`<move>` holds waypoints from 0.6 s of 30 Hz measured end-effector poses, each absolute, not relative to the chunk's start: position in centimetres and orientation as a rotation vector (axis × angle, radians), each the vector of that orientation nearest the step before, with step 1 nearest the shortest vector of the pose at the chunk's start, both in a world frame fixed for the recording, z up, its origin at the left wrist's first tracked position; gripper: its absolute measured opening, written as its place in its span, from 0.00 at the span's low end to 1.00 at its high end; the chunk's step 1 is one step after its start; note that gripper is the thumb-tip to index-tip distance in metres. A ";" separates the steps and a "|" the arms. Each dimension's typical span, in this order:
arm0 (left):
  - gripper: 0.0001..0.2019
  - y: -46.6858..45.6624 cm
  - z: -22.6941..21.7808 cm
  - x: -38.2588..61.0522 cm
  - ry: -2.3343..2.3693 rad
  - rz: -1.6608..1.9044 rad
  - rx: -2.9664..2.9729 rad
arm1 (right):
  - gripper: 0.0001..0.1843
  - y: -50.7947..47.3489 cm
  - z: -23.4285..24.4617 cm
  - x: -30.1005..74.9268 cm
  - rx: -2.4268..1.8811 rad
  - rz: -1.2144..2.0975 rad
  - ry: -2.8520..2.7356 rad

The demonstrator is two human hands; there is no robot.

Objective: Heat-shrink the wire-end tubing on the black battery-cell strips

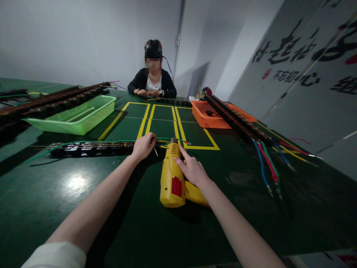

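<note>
My right hand (192,170) grips a yellow heat gun (172,176) by its handle, index finger stretched along the body, nozzle pointing away from me. My left hand (144,146) is closed over the right end of a long black terminal strip (92,148) lying across the green table (83,208), pinching the wires there. Green, blue and yellow wires (178,140) run from that end, just ahead of the nozzle.
A green basket (80,115) sits at the back left under long strips. An orange tray (208,115) and more strips with coloured wires (267,160) lie at the right. Another person (153,80) sits at the far side. Yellow tape lines mark the table.
</note>
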State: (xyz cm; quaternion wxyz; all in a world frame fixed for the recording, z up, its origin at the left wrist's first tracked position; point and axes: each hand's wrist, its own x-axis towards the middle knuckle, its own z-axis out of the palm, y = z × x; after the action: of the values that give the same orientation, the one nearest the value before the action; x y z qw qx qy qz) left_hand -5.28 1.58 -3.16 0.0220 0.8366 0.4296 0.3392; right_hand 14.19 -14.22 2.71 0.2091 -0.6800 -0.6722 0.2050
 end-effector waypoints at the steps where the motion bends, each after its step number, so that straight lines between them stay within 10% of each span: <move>1: 0.12 1.6 -3.2 -5.3 1.331 1.047 2.592 | 0.28 -14.1 2.7 13.7 -1.884 0.569 -1.883; 18: 0.12 1.4 -3.1 -5.5 1.326 1.047 2.584 | 0.31 -13.7 3.0 10.5 -1.799 0.598 -1.956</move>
State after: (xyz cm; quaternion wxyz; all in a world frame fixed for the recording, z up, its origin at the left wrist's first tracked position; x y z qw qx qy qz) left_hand -5.45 1.42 -3.06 0.0274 0.8367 0.4293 0.3389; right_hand 10.48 -13.70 3.04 0.2074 -0.6460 -0.7026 0.2146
